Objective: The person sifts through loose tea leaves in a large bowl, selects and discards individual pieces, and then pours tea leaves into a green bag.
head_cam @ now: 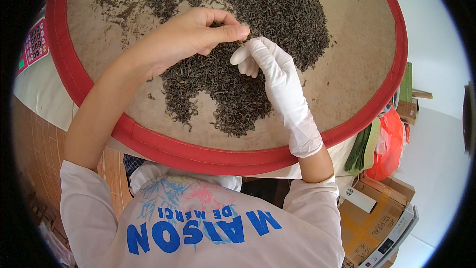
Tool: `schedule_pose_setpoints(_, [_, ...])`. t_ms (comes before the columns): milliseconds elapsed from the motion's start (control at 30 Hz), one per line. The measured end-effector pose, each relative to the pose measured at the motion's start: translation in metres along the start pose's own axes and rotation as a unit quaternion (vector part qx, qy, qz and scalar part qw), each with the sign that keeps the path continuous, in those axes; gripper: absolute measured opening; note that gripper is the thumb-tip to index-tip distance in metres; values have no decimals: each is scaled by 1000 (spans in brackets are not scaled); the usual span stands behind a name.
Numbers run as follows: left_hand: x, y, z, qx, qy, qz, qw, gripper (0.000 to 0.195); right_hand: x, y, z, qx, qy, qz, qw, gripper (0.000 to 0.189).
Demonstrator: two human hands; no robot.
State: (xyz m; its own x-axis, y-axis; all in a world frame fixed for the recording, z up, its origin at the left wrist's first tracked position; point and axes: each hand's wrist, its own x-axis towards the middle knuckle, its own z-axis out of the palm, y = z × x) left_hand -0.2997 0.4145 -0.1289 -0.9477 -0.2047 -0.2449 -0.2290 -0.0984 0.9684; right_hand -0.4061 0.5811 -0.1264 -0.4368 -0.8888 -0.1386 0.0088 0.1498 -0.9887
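Dark, curled tea leaves (pixel 230 85) lie in a wide heap on a round tray (pixel 357 82) with a woven base and a red cloth rim. Above the heap, my bare left hand (pixel 212 31) pinches thumb against forefinger. My right hand (pixel 266 57), in a thin white glove, meets it fingertip to fingertip, its own fingers closed together. A tiny brown tea piece (pixel 242 43) shows between the two sets of fingertips. The fingers partly hide it, so its full shape is unclear.
Fine tea crumbs (pixel 124 16) are scattered on the tray's left. A pink-edged scale keypad (pixel 36 42) sits beyond the left rim. To the right are green packets (pixel 362 149), a red plastic bag (pixel 388 145) and cardboard boxes (pixel 366 227) with a white box (pixel 359 198) on top.
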Motion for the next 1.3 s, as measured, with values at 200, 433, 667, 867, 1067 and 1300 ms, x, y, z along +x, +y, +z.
schedule_pose_setpoints(200, [2, -3, -5, -133, 46, -13, 990, 25, 3, 4, 1, -93, 66, -19, 993, 27])
schedule_pose_setpoints(433, [11, -10, -45, -365, 41, 77, 927, 20, 22, 14, 2, -395, 119, -257, 874, 13])
schedule_pose_setpoints(667, [16, -20, -50, -428, 39, 48, 901, 13, 42, 26, 11, -490, 49, -275, 826, 19])
schedule_pose_setpoints(867, [15, -20, -48, -442, 24, 45, 895, 12, 41, 26, 12, -419, 69, -225, 877, 7])
schedule_pose_setpoints(1067, [15, -18, -49, -451, 51, 36, 890, 12, 29, 4, -9, -125, 30, -21, 991, 22])
schedule_pose_setpoints(1300, [13, -21, -51, -455, 46, 35, 889, 12, 3, -15, -57, -379, 86, 77, 918, 28])
